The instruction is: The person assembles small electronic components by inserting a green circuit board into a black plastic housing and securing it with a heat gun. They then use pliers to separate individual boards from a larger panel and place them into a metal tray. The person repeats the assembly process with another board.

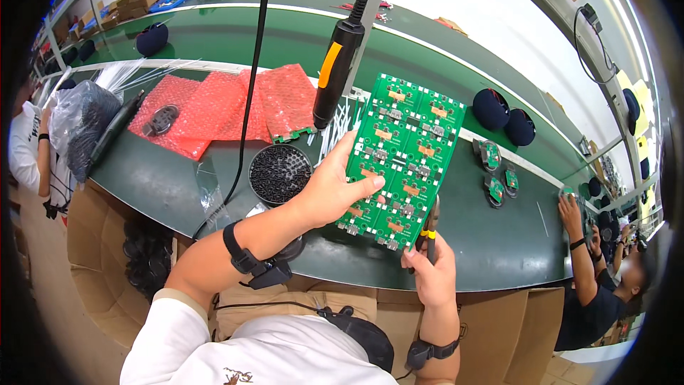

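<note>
My left hand (340, 184) grips a green circuit board panel (406, 150) by its left edge, thumb on the face, and holds it tilted up above the bench. Rows of small boards with metal connectors and orange patches make up the panel. My right hand (432, 267) is closed round a pair of pliers (430, 234) with black and yellow on it, at the panel's lower right corner. Part of the pliers is hidden behind the hand, and whether the jaws touch the panel I cannot tell. A black and orange electric screwdriver (338, 75) hangs just left of the panel.
Left of the panel are a bowl of black screws (280, 173) and red bubble wrap (228, 107). Three round parts with green boards (493, 189) lie to the right. Dark blue round speakers (491, 108) stand behind. Co-workers sit at both sides; one hand (570, 215) is far right.
</note>
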### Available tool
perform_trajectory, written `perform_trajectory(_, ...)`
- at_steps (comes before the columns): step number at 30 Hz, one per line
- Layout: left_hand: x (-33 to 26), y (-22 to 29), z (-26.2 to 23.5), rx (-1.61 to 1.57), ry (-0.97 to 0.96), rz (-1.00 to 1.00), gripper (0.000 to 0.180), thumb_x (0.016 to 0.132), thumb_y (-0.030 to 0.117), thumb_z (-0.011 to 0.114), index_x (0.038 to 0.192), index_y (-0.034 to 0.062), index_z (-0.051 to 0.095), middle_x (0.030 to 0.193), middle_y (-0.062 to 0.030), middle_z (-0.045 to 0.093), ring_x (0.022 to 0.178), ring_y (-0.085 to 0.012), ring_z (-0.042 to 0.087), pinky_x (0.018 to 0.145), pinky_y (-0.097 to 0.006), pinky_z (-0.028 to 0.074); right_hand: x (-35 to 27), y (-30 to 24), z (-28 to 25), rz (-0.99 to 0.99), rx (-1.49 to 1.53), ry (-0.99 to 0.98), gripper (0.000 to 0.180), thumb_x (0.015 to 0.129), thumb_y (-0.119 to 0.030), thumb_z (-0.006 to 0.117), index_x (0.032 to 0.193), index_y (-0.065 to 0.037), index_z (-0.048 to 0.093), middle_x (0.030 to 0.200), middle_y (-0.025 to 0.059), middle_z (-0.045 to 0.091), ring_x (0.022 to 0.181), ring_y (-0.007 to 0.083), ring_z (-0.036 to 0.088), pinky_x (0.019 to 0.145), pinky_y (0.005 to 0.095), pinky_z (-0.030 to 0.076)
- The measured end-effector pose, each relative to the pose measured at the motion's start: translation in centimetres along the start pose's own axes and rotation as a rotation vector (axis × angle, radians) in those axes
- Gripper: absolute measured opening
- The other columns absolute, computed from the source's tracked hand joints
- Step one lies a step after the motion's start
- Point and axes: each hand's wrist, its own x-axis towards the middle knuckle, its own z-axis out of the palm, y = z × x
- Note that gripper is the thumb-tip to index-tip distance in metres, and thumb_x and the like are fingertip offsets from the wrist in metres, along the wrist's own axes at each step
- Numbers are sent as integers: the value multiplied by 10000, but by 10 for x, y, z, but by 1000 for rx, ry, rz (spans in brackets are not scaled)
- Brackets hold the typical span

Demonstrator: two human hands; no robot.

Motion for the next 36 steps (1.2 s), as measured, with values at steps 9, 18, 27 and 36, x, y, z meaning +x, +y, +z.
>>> perform_trajectory(9,0,3,2,103,20,53,724,947,-12,673,1553,-1,276,1310,-103,600,1113,-156,636,920,-339,570,1,-1,1,-22,-96,42,265,932,-14,680,1189,12,622,906,-5,606,786,88,555,683,255,451)
perform_trajectory(18,0,-2,1,-125,-55,-53,703,938,5,699,1539,48,337,1313,-88,601,1090,-143,644,861,-325,594,-3,6,6,64,472,-171,242,942,17,611,1182,40,588,879,46,594,673,130,481,609,312,392)
perform_trajectory(27,2,-7,-1,-36,-86,-6,713,940,18,707,1543,39,325,1302,-80,605,1109,-151,637,880,-326,590,6,5,6,-30,194,52,365,906,8,633,1267,29,584,1004,67,648,793,130,561,682,289,441)
perform_trajectory(36,1,-3,1,69,-81,12,568,1038,100,600,1541,27,344,1357,-71,574,1198,-127,573,989,-316,523,12,-6,1,-36,229,19,268,932,16,606,1199,18,592,921,25,612,668,77,474,605,259,388)
